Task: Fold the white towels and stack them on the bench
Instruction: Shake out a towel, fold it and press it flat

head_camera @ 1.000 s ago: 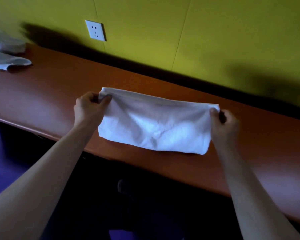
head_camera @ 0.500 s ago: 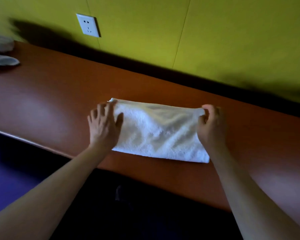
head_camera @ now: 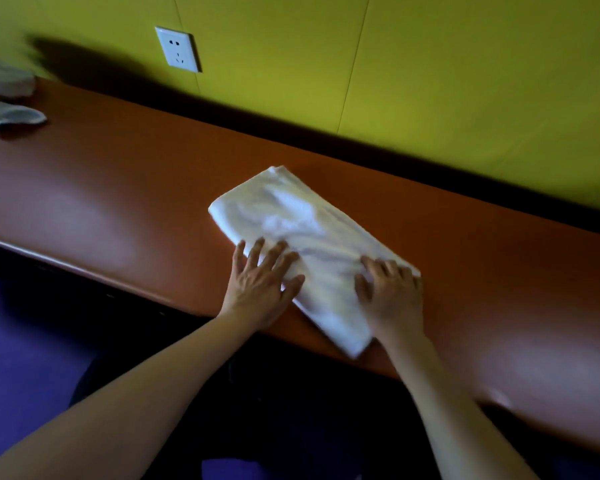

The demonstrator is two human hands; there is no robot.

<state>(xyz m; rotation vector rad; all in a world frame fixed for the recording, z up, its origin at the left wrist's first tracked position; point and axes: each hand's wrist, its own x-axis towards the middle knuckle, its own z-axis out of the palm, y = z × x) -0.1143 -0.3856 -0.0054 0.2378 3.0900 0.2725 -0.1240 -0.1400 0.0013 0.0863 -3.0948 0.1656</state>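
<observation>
A folded white towel (head_camera: 291, 216) lies flat on the orange-brown bench (head_camera: 118, 188), turned diagonally, its long side running from the upper left to the lower right, its near corner at the bench's front edge. My left hand (head_camera: 262, 282) lies flat with spread fingers on the towel's near left edge. On the towel's near right end my right hand (head_camera: 392, 292) presses down, fingers slightly bent. Neither hand grips the cloth.
More white towels (head_camera: 4, 98) lie in a loose pile at the bench's far left end. A yellow-green wall with a white socket (head_camera: 178, 49) runs behind the bench. Below the front edge is dark purple floor (head_camera: 21, 341).
A second ago both hands held the towel up by its top corners. It was laid down, then turned from lengthwise along the bench to diagonal, and both hands moved to its near end.
</observation>
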